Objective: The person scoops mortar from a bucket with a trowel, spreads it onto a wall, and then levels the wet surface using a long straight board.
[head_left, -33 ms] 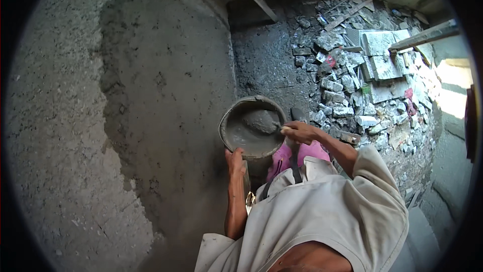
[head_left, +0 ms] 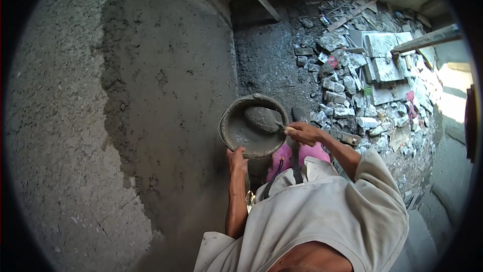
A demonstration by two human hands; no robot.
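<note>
My left hand [head_left: 236,157] grips the near-left rim of a grey bucket [head_left: 225,123] coated and partly filled with wet mortar [head_left: 246,136]. My right hand [head_left: 302,132] is closed on the pale handle of a trowel [head_left: 262,120], whose mortar-covered blade sits inside the bucket's upper right part. To the left is a wall with a band of darker, wet-looking plaster [head_left: 166,86] beside a rough, lighter surface [head_left: 55,121]. Pink footwear [head_left: 309,153] shows below the bucket, under my pale clothing.
A heap of broken rubble [head_left: 342,86] with slabs [head_left: 382,45] lies at the upper right. A long bar [head_left: 427,39] juts in above it, and another strip [head_left: 256,0] leans near the back corner. A concrete wall [head_left: 443,166] runs along the right.
The trowel blade has tilted slightly and shifted up within the bucket, and my right hand has moved a little to the right. The whole view has shifted marginally.
</note>
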